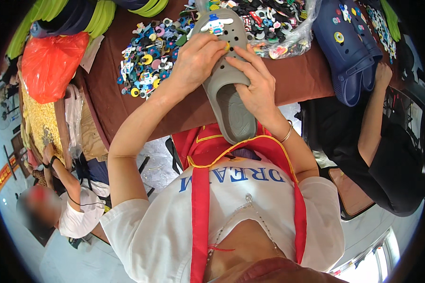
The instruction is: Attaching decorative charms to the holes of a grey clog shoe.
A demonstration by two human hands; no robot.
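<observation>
A grey clog shoe [226,94] with holes in its upper is held over the edge of a brown table [113,89], its heel toward me. My right hand [255,80] grips the shoe's side. My left hand [196,59] rests on the upper and pinches a small yellow charm [226,46] against one of the holes. A white cartoon-figure charm [216,24] sits fixed near the toe.
A heap of small colourful charms [148,56] lies left of the shoe; a clear bag of more charms [278,23] lies behind it. A pair of navy clogs [349,47] is held by another person's arm [373,118] at right. A red plastic bag [52,63] lies at left.
</observation>
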